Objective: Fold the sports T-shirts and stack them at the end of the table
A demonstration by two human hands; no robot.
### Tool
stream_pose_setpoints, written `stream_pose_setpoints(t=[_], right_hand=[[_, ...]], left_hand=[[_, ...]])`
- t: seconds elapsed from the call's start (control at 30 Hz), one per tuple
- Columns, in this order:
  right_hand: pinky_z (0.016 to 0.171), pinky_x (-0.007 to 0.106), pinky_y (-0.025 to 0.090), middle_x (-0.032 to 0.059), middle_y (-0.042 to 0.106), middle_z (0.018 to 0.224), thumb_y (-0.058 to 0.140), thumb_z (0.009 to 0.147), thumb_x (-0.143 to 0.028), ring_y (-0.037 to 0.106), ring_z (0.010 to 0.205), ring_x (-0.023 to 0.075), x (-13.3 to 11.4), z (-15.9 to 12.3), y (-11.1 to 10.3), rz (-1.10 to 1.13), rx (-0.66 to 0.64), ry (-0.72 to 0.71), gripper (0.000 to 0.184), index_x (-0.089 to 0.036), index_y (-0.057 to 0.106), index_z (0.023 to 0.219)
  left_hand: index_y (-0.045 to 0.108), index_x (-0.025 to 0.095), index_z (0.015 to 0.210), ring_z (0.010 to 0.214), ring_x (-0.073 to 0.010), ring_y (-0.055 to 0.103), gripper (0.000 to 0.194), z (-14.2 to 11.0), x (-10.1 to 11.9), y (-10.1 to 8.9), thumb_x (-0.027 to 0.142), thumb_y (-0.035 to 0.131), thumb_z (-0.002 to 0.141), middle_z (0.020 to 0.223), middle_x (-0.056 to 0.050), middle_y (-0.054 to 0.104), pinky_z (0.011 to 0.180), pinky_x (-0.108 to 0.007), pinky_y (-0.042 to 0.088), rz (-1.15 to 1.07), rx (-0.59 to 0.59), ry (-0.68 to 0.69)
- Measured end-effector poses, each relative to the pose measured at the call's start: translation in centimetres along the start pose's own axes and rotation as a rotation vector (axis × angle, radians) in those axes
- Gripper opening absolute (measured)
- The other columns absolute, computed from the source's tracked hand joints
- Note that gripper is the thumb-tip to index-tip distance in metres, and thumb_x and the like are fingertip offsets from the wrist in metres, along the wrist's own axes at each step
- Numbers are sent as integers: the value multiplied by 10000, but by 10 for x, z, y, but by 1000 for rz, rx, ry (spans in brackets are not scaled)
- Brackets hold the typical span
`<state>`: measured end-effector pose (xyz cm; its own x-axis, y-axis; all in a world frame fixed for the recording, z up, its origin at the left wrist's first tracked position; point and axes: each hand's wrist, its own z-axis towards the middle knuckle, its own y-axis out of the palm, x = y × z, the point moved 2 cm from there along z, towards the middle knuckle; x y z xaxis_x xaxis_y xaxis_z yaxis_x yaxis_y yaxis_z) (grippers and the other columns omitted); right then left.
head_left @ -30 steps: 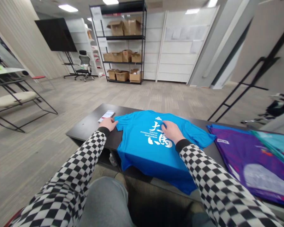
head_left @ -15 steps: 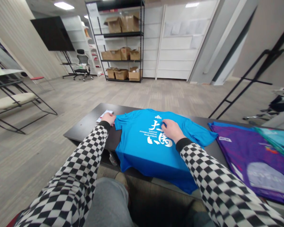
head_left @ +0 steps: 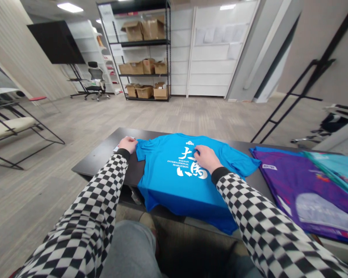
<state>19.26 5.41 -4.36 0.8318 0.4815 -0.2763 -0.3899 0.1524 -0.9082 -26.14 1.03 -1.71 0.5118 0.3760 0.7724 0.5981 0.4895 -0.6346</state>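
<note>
One left hand [head_left: 128, 144], one right hand [head_left: 207, 158], that's two of mine in play, and one blue T-shirt [head_left: 174, 187]! Across the room, one black screen [head_left: 56, 41], one rack [head_left: 146, 43], three boxes [head_left: 144, 92] on its bottom shelf [head_left: 146, 100].

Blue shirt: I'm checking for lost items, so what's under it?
Under the shirt is the dark table; the shirt's near part hangs over its edge. Anything else beneath is covered and cannot be seen.
</note>
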Motion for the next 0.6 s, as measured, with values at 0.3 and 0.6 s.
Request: stream_pose_setpoints(t=[0.3,0.6], right_hand=[[1103,346,490,118,810,1360,596,1066,-225,726,1264,282,0,-1,-1,5,13,-1,268,-203,809,1228],[1115,352,485,127,805,1354,589,1078,-229,721,1270,283,0,-1,-1,-1,6,-3,278,-202,803,1253]], left_hand=[[665,186,913,506,-141,563,151,0,43,-33,162,800,851,727,-41,713,471,-238,395,-193,-42,-19],[649,188,1048,541,-174,620,288,-6,46,-33,174,854,847,623,25,615,525,-248,477,-426,-72,-107]])
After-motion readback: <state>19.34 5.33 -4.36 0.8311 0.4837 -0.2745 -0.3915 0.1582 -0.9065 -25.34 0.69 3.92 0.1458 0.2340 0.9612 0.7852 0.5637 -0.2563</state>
